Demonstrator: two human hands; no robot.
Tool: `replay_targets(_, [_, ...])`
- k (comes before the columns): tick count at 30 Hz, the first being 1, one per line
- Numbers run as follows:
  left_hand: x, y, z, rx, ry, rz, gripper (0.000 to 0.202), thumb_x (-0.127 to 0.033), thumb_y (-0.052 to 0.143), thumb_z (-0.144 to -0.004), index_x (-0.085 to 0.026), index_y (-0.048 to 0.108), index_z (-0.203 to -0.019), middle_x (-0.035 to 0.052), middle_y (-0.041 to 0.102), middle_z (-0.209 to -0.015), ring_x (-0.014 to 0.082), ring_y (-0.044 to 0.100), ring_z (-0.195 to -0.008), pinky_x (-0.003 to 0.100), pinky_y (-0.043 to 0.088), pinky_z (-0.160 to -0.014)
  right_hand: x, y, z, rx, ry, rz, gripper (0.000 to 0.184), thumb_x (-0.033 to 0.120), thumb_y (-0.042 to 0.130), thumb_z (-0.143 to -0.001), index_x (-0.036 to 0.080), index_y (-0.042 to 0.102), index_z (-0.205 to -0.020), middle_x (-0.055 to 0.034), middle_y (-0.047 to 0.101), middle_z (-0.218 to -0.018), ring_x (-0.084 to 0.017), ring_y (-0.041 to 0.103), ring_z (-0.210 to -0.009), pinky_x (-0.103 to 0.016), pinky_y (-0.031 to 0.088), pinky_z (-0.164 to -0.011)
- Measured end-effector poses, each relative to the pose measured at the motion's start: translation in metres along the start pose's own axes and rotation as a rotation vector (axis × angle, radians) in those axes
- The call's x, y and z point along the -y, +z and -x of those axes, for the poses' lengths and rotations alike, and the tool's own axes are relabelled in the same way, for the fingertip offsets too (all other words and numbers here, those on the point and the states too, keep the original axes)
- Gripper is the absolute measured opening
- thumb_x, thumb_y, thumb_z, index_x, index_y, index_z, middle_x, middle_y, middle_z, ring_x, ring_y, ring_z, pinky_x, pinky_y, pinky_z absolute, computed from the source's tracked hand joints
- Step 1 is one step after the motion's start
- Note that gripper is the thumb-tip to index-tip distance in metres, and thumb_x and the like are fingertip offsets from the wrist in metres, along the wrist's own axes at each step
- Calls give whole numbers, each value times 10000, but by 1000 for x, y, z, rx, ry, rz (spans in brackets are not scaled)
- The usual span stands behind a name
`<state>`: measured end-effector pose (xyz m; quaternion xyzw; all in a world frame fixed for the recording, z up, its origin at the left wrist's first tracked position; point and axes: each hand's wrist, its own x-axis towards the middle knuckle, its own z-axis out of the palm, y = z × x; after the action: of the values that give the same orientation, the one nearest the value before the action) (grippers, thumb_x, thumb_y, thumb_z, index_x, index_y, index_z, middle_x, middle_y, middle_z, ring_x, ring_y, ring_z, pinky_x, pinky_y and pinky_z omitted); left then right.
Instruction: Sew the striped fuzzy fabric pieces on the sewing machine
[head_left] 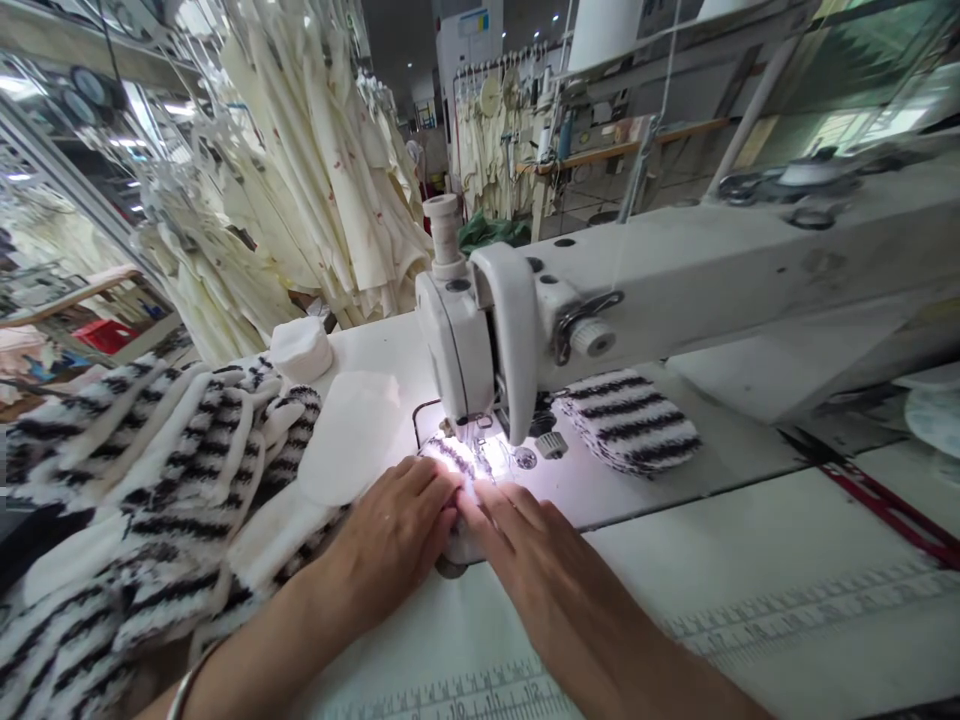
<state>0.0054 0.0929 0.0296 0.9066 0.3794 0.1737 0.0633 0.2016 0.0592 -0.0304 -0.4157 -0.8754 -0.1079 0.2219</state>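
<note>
A black-and-white striped fluffy fabric piece point(448, 452) lies under the lit needle area of a white sewing machine point(459, 345). My left hand point(401, 520) presses on its left side, fingers bent and close together. From the right, my right hand point(536, 555) holds the near edge, with its fingertips almost meeting those of the left. Both hands are closed on the fabric just in front of the presser foot, and they cover much of it. Right of the needle rests a stack of striped fabric pieces point(628, 420) with rounded edges.
Striped fabric parts point(202, 440) are heaped at the left, beside a flat white piece point(351, 435) and a small white stack point(300, 347). Red-handled scissors point(885, 495) lie at the right. Printed rulers point(802, 615) run along the table's front. Cream garments point(322, 150) hang behind.
</note>
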Motion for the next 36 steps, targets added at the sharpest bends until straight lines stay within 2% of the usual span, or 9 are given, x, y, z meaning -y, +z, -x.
replay_targets(5, [5, -13, 12, 98, 10, 114, 224, -89, 400, -934, -195, 557, -1054, 66, 591, -1104, 180, 569, -952, 338, 514, -799, -1, -6, 1, 29, 11, -17, 554, 1, 363, -800, 219, 532, -1280, -64, 477, -1375, -266, 442, -1231, -441, 490, -905])
replay_targets(9, [-5, -5, 13, 39, -32, 89, 213, -119, 461, -912, -212, 557, -1078, 60, 592, -1041, 189, 564, -878, 363, 521, -753, -20, -20, -13, 49, 8, -146, 545, -34, 323, -786, 184, 590, -1208, -85, 566, -1228, -246, 508, -1118, -394, 523, -825])
replay_targets(13, [-20, 10, 6, -30, -79, -4, 198, -115, 472, -879, -185, 550, -1048, 77, 562, -929, 219, 530, -800, 401, 522, -653, -38, -31, -29, 133, 34, -207, 621, -75, 313, -731, 246, 626, -1160, -94, 594, -1097, -213, 565, -945, -336, 520, -721])
replay_targets(16, [-26, 17, 0, -102, -81, -74, 192, -141, 474, -873, -152, 542, -1052, 96, 539, -892, 240, 511, -779, 419, 516, -598, -46, -32, -33, 212, 54, -182, 628, -77, 351, -678, 289, 648, -1093, -81, 591, -1079, -196, 566, -837, -308, 496, -656])
replay_targets(18, [-26, 17, -2, -129, -55, -68, 184, -142, 477, -876, -145, 541, -1049, 114, 549, -947, 250, 525, -833, 432, 529, -643, -46, -33, -30, 226, 71, -158, 643, -82, 361, -654, 287, 632, -1106, -76, 573, -1116, -190, 558, -808, -328, 498, -659])
replay_targets(21, [-23, 9, -2, -97, 8, 24, 164, -153, 507, -893, -157, 544, -1053, 112, 574, -1079, 225, 561, -950, 392, 543, -778, -38, -34, -17, 151, 64, -113, 688, -90, 334, -657, 219, 553, -1231, -113, 525, -1200, -234, 551, -961, -408, 521, -763])
replay_targets(24, [-21, 3, 1, -47, 63, 43, 154, -212, 558, -895, -161, 555, -1040, 83, 623, -1028, 204, 604, -906, 358, 556, -753, -29, -35, 2, 33, 90, -103, 700, -86, 289, -685, 170, 478, -1308, -142, 485, -1268, -258, 500, -1118, -437, 527, -832])
replay_targets(31, [-17, 4, 4, -101, 32, 127, 67, -148, 515, -918, -177, 575, -918, 41, 650, -998, 135, 636, -871, 261, 551, -735, -21, -28, 26, -103, 230, -142, 696, -91, 275, -695, 223, 514, -1268, -99, 512, -1240, -212, 508, -1089, -385, 496, -842])
replay_targets(36, [-17, 5, 10, -74, 57, 101, 95, -147, 542, -908, -193, 609, -957, 46, 668, -1039, 166, 633, -965, 306, 557, -810, -4, -27, 23, -106, 235, -163, 644, -51, 300, -718, 223, 539, -1249, -109, 520, -1243, -221, 504, -1109, -367, 482, -825])
